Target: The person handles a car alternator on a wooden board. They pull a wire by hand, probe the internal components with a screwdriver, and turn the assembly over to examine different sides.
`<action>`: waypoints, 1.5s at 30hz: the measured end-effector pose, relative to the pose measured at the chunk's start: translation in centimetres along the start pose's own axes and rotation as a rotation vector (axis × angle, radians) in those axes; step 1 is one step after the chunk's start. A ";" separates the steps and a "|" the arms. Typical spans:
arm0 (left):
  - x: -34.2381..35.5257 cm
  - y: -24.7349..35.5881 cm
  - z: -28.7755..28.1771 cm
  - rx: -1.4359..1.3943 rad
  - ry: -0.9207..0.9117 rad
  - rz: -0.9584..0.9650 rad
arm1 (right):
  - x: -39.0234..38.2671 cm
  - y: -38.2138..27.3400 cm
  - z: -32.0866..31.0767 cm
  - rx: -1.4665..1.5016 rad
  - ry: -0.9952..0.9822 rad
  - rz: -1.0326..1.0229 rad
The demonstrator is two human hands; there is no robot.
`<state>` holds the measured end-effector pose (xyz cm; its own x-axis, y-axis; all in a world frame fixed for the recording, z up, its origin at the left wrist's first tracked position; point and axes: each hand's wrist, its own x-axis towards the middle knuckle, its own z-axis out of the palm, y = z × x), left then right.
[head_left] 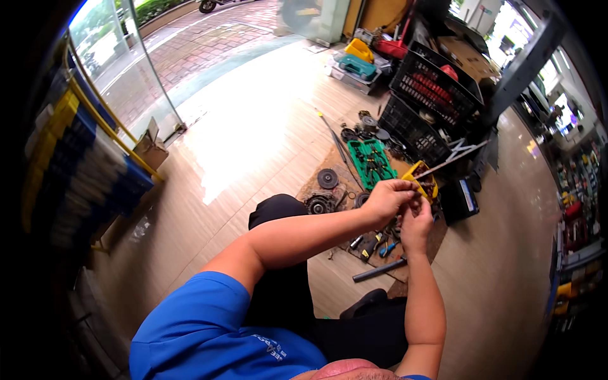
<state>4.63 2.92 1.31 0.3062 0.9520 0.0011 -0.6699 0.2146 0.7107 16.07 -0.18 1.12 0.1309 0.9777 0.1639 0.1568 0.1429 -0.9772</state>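
My left hand (389, 199) and my right hand (415, 223) meet above the cardboard mat (310, 183), fingers closed around something small that I cannot make out. Just behind them lies a yellow container (425, 183) of small parts, partly hidden by my fingers. An open green tool case (367, 159) is beyond them. A dark round disc (327, 178) and a greasy ring-shaped assembly (318, 202) lie left of my hands. Below them are a blue-handled tool (387, 251), other hand tools and a dark metal bar (379, 268).
Stacked black crates (430, 85) stand behind the parts, with plastic cases (360, 64) at their left and a black box (459, 201) at the right. A blue-and-yellow rack (95, 158) and glass door (101, 69) are at left, stocked shelving (573, 209) at far right.
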 end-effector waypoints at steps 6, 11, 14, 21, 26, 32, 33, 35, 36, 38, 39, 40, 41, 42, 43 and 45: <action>-0.1 0.3 0.1 0.076 0.040 -0.001 | 0.1 -0.8 -0.1 -0.080 -0.024 0.041; 0.2 0.5 0.0 0.115 0.044 0.019 | 0.8 0.2 0.0 -0.018 -0.005 0.033; 0.3 1.1 0.2 0.094 0.022 0.022 | 1.0 0.4 -0.3 -0.097 -0.002 -0.014; 0.6 3.7 0.0 -0.122 0.149 0.039 | -0.2 -2.0 0.1 -0.187 0.054 -0.140; 1.2 4.4 0.0 -0.192 0.151 0.009 | -0.6 -2.4 0.0 -0.259 -0.007 -0.172; 1.4 5.0 -1.3 -0.255 0.115 0.056 | 0.6 -1.1 -0.1 -0.236 -0.005 -0.211; 1.4 5.1 -1.5 -0.242 0.101 0.059 | 0.6 -1.0 0.1 -0.200 -0.006 -0.219; 1.2 5.4 -1.4 -0.222 0.097 0.064 | 0.1 -1.9 0.2 -0.232 0.000 -0.208; 1.1 5.4 -1.3 -0.216 0.097 0.052 | 0.0 -2.0 0.1 -0.246 0.003 -0.206; 1.3 5.3 -1.1 -0.203 0.096 0.038 | 0.2 -1.6 -0.3 -0.283 0.009 -0.217; 1.2 5.2 -1.2 -0.194 0.100 0.035 | 0.0 -1.9 -0.2 -0.270 0.007 -0.183; 1.3 5.2 -1.2 -0.199 0.082 0.032 | 0.0 -1.8 -0.2 -0.259 0.001 -0.172; 1.3 5.1 -1.3 -0.199 0.069 0.039 | 0.2 -1.8 -0.4 -0.247 -0.007 -0.162; 1.4 5.1 -1.3 -0.198 0.060 0.035 | 0.2 -1.6 -0.5 -0.223 -0.038 -0.148; 1.4 5.1 -1.2 -0.198 0.050 0.031 | 0.3 -1.5 -0.6 -0.200 -0.070 -0.136; 1.3 5.2 -1.4 -0.211 -0.032 0.007 | 0.5 -1.4 -0.9 -0.143 -0.126 -0.125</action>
<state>0.62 5.62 4.03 0.3198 0.9470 0.0301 -0.7981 0.2521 0.5472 16.82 -0.08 2.63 -0.0197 0.9666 0.2556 0.3030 0.2494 -0.9198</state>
